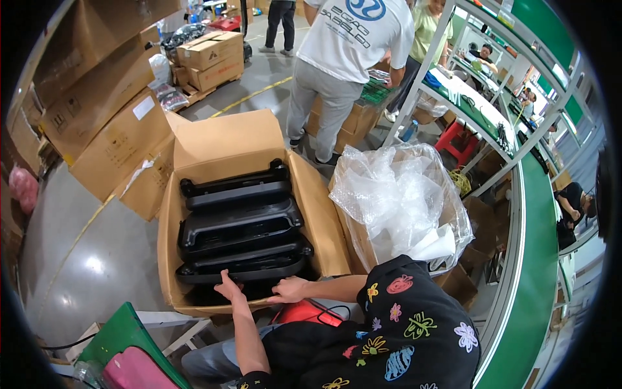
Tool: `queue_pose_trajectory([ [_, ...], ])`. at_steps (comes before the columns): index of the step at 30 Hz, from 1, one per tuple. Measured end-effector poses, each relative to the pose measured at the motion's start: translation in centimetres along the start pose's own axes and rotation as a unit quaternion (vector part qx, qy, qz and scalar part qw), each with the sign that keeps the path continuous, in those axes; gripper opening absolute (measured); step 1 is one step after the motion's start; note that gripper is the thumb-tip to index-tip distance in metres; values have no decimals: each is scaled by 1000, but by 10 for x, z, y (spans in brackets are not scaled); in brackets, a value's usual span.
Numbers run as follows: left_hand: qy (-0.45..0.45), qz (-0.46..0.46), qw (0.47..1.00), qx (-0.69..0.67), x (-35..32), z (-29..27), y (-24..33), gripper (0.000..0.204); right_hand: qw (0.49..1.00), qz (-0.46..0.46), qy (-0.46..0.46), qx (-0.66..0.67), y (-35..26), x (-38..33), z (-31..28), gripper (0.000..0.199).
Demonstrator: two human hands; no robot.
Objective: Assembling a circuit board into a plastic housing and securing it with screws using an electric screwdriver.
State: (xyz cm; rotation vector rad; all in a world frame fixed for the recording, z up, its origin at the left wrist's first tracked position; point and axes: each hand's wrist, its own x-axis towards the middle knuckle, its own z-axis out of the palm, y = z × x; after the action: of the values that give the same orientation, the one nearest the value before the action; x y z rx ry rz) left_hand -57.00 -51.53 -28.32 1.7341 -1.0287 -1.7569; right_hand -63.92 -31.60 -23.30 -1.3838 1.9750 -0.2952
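Several long black plastic parts (240, 219) lie in rows across an open cardboard box (332, 241) in front of me. My left hand (228, 286) reaches over the near wall, its fingers closed at the lower edge of the nearest black plastic part (259, 271); some fingertips are hidden. To its right, my right hand (289, 290) lies at the inside of the near wall, thumb and fingers apart, seemingly holding nothing. What lies in the dark gap beneath the nearest part cannot be made out.
Right of the box, a carton lined with bubble wrap (402, 201) stands close by. A red object (314, 313) with a dark cord lies by my right forearm. Large cartons (113, 149) stack at left. Beyond the box stands a person in a white shirt (350, 45); a green-topped bench (541, 259) runs along the right.
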Motion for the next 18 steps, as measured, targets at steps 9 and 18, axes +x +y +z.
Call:
queue_pose_trajectory([
  [9,-3,4,1000,9,-3,-2,0,73,1000,6,3,1,-2,-1,0,65],
  [18,-12,12,1000,-2,-2,1,-4,72,1000,6,-1,-9,1,0,-1,65],
])
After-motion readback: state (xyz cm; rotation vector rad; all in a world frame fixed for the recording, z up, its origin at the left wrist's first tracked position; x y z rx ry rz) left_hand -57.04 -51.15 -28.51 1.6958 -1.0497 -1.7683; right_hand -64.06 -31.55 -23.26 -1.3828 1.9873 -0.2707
